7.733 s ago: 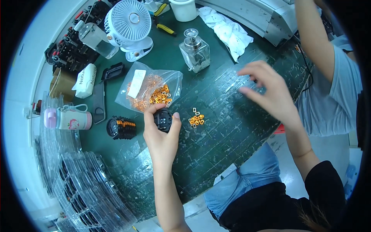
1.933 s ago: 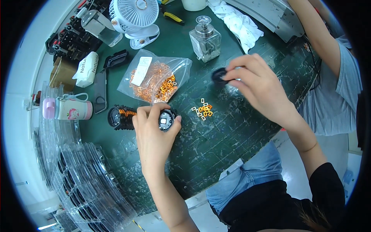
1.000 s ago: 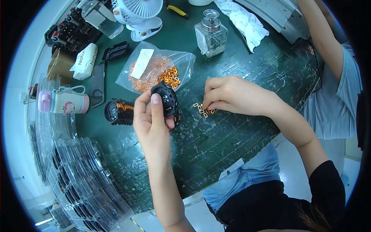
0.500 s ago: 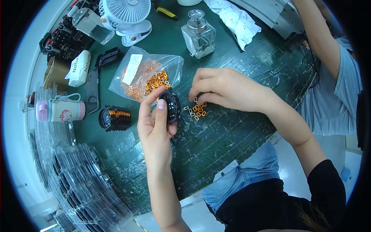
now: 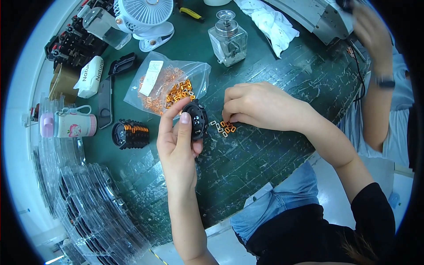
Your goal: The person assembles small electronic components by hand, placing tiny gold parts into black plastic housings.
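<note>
1. While pinching the black round casing [image 5: 200, 118] with the left hand [image 5: 176, 143], thumb on its face and fingers behind, expect a light, stiff piece, probably moulded plastic.
2. Keep hold by the rim, just left of the right hand [image 5: 257, 106]. Judging by the smooth face, likely to slip under a flat thumb, but with better bite on the notched edge. Press gently, in case of delicate parts inside.
3. At the right hand, note fingers drawn together and pointing down over the small orange clips [image 5: 228, 126]. With fingertips partly hidden, cannot tell whether gripping one.
4. Treat the clips as tiny, rigid and nearly weightless, apt to skid on the green tabletop [image 5: 251, 165]. Pinch singly, by the long sides.
5. Beyond the left fingertips, expect the clear bag [image 5: 202, 77] to be soft and slack. Best taken by the loose edge, away from the clips inside.
6. Left of the left hand, cup the stack of black casings [image 5: 138, 137] around its length, being likely to roll or separate.
</note>
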Action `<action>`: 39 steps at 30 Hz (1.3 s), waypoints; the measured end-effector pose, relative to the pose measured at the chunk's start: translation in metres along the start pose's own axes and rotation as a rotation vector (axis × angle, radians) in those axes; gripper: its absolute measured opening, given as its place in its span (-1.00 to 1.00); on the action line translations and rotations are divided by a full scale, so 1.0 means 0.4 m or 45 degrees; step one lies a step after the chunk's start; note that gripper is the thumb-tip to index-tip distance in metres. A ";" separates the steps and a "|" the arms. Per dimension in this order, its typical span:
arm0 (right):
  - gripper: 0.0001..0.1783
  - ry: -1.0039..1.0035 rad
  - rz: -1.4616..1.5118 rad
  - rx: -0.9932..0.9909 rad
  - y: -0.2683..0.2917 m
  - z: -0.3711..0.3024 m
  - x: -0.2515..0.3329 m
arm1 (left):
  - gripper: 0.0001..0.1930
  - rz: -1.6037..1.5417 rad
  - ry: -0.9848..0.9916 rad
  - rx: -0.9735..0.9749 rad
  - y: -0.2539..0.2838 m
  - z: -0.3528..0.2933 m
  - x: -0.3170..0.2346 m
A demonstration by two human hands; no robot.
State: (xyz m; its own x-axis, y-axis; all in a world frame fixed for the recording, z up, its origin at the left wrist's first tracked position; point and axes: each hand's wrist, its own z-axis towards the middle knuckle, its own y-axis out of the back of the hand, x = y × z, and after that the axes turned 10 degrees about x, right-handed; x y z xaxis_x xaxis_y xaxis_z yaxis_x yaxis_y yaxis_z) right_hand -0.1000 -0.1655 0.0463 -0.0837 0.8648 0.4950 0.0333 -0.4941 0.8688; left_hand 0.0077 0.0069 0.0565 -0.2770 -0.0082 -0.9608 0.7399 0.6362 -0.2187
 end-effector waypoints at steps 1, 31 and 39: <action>-0.92 -0.009 0.019 -0.003 -0.002 0.000 -0.001 | -0.69 -0.001 -0.001 0.003 -0.003 0.001 0.001; -0.89 0.020 1.581 -0.159 0.019 0.004 0.039 | -0.76 -0.069 0.003 0.058 -0.002 -0.004 0.006; -0.88 0.010 1.582 -0.208 0.007 0.005 0.045 | -0.74 -0.044 -0.058 0.060 -0.006 -0.009 0.004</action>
State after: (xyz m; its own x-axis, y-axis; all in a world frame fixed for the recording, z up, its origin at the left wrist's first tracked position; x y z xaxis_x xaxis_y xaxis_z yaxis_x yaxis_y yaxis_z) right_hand -0.0994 -0.1511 0.0575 -0.0904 -0.1930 0.9770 -0.0295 -0.9801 -0.1964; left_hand 0.0034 0.0081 0.0560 -0.2755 -0.0652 -0.9591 0.7587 0.5980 -0.2586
